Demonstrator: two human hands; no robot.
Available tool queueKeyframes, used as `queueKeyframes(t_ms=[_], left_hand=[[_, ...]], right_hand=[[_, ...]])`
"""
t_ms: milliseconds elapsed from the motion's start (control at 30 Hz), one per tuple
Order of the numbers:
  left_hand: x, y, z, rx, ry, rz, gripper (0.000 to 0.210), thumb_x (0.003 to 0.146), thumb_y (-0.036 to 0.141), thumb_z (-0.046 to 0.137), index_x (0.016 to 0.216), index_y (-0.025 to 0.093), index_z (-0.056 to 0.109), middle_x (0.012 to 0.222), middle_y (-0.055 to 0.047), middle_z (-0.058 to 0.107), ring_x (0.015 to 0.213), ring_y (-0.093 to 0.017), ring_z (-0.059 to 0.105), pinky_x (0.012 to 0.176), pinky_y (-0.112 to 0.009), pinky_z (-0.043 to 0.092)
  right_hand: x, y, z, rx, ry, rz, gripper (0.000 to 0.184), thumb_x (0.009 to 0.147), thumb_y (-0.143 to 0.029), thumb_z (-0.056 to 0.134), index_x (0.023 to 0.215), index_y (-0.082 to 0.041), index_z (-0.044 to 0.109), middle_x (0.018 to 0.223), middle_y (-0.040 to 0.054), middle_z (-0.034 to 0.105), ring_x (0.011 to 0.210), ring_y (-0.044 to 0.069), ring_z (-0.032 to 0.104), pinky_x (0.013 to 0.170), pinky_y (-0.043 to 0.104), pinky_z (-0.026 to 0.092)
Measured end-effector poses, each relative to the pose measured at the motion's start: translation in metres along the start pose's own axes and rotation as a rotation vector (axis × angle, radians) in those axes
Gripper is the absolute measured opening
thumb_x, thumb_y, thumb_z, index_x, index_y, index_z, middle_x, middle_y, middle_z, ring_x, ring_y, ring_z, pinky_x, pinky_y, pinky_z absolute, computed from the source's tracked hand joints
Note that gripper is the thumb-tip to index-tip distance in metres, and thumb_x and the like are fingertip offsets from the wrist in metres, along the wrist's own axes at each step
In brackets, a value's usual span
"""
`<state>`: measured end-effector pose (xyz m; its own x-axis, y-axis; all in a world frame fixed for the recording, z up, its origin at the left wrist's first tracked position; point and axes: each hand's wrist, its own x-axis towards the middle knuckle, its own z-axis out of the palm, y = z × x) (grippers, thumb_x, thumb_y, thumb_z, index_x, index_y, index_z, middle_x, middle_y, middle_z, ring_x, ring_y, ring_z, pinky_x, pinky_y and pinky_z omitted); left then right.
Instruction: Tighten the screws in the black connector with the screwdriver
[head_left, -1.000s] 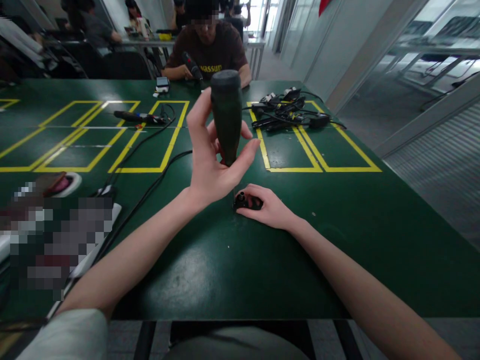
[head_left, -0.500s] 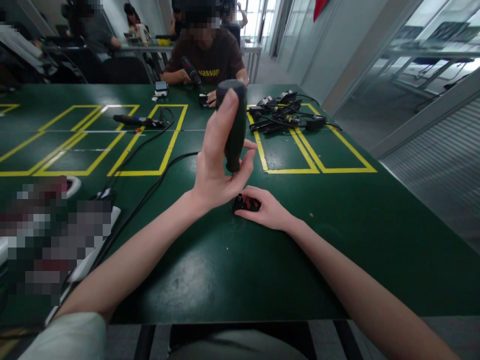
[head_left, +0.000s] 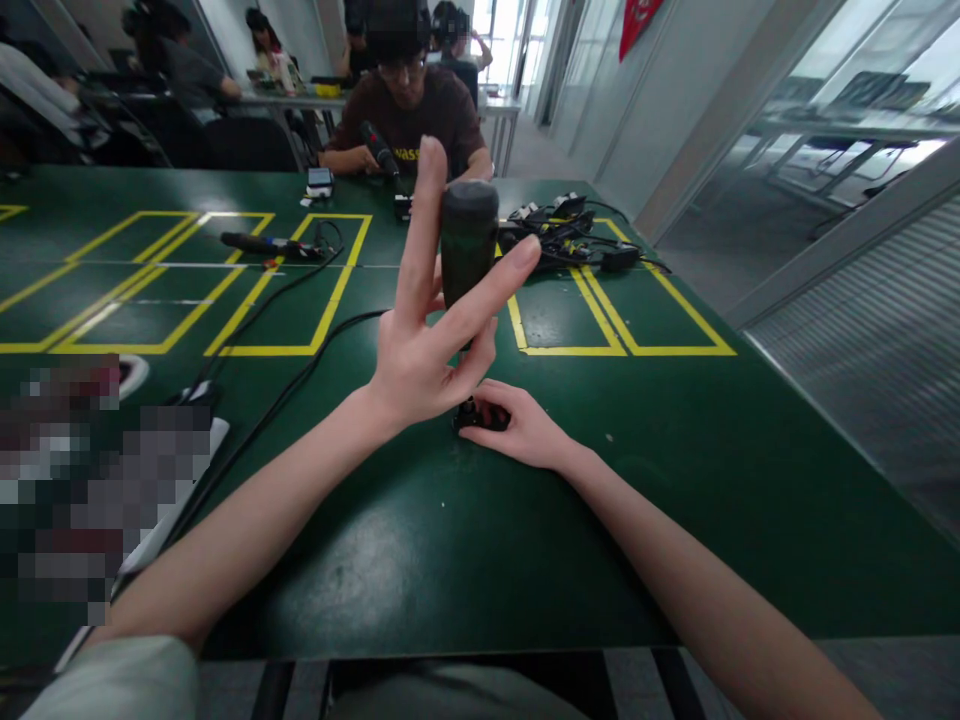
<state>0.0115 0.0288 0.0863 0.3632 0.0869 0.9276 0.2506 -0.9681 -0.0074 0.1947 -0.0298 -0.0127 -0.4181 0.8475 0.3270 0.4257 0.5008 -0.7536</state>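
Note:
My left hand is at the screwdriver, which stands upright with its thick dark handle on top. Two digits stretch out along and across the handle, while the lower fingers curl near its base. Below, the tool's tip end meets a small black part on the table; the exact contact is too small to make out. My right hand rests on the tabletop with thumb and fingers closed around that black part, hiding some of it.
The green table bears yellow tape outlines. A heap of black cables lies beyond my hands, right of centre. A corded tool lies far left, its cord running towards me. Across the table a person holds a power screwdriver.
My left hand has loosened its wrap on the screwdriver handle: two digits are now stretched out and spread. The screwdriver appears slightly lower. My right hand keeps its hold on the black part.

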Motion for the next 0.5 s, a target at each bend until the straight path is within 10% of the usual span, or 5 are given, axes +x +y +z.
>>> queueKeyframes(t_ms=[167, 500], left_hand=[[0.002, -0.004, 0.001, 0.049, 0.006, 0.094, 0.077, 0.1, 0.018, 0.057, 0.162, 0.05, 0.024, 0.174, 0.017, -0.022, 0.165, -0.035, -0.005, 0.126, -0.054, 0.043], [0.009, 0.006, 0.005, -0.005, 0.024, 0.089, 0.072, 0.101, 0.024, 0.061, 0.159, 0.053, 0.03, 0.176, 0.015, -0.016, 0.162, -0.04, 0.003, 0.132, -0.065, 0.023]], right_hand=[[0.0, 0.0, 0.001, 0.002, 0.013, -0.002, 0.02, 0.089, -0.032, 0.077, 0.103, -0.019, 0.069, 0.087, 0.0005, 0.059, 0.075, 0.016, 0.055, 0.07, 0.029, 0.045], [0.0, -0.003, -0.001, -0.023, 0.013, -0.025, 0.019, 0.091, -0.032, 0.075, 0.103, -0.019, 0.069, 0.087, 0.0012, 0.061, 0.075, 0.017, 0.057, 0.07, 0.03, 0.047]])
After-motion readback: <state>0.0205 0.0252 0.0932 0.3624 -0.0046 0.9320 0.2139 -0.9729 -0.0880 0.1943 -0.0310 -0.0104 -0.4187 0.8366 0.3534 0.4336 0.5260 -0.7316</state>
